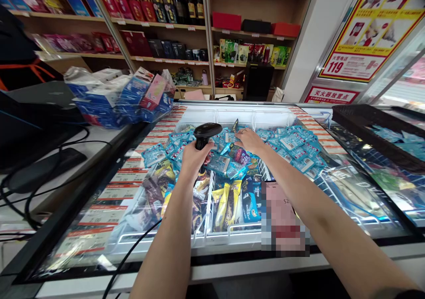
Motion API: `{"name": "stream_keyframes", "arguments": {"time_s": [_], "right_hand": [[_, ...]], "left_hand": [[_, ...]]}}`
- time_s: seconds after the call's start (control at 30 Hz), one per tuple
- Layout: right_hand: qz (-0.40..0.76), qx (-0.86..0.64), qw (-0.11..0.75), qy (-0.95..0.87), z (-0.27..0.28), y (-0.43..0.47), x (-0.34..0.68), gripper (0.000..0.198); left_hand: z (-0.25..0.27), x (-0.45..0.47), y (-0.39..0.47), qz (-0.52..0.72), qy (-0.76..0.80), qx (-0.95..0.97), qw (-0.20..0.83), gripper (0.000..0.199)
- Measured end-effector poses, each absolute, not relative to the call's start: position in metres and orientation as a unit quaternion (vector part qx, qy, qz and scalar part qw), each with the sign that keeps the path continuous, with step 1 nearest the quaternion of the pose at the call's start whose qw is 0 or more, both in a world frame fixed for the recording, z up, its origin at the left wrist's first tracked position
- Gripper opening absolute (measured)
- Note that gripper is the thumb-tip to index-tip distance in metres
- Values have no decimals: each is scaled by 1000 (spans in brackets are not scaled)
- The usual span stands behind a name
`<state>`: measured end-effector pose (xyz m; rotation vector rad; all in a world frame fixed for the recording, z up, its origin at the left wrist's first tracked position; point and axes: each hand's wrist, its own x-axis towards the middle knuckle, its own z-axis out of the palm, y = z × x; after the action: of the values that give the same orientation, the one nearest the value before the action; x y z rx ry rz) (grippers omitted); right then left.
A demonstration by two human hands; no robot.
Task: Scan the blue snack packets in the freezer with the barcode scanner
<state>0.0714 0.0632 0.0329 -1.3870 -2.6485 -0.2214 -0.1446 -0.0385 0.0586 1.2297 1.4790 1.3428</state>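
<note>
My left hand (196, 154) is wrapped round the handle of a black barcode scanner (207, 131), held upright above a freezer's glass top. Beneath the scanner's head lie small blue packets (217, 162) in a loose heap. My right hand (248, 139) reaches over the heap at its far side, fingers curled down at a blue packet with a white label (229, 137). What the fingertips grip, if anything, is hidden. A dark, gold-edged piece (235, 125) sticks up just behind them. More blue packets (294, 142) spread to the right.
Under the glass, wire baskets hold yellow ice-cream wrappers (233, 201). A partly blurred pink phone screen (280, 210) is below my right forearm. The scanner's cable (133, 250) runs down left. Bagged blue boxes (113, 97) stand left; a dark brown basket (375, 131) sits right.
</note>
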Motion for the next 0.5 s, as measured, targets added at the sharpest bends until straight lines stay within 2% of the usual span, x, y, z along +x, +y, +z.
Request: {"name": "stream_keyframes", "arguments": {"time_s": [0.1, 0.17, 0.33, 0.43, 0.5], "right_hand": [[-112, -441, 33, -890, 35, 59, 73, 35], [-133, -444, 39, -885, 37, 54, 78, 35], [-135, -513, 124, -839, 45, 37, 100, 36], [-94, -578, 178, -791, 46, 27, 116, 39], [-52, -596, 245, -763, 43, 21, 126, 38]], "left_hand": [[59, -143, -39, 527, 587, 483, 381, 31], [58, -142, -38, 527, 588, 484, 377, 30], [55, -140, -36, 519, 589, 499, 368, 29], [53, -138, -35, 506, 592, 512, 362, 31], [54, -136, -35, 493, 592, 525, 362, 31]]}}
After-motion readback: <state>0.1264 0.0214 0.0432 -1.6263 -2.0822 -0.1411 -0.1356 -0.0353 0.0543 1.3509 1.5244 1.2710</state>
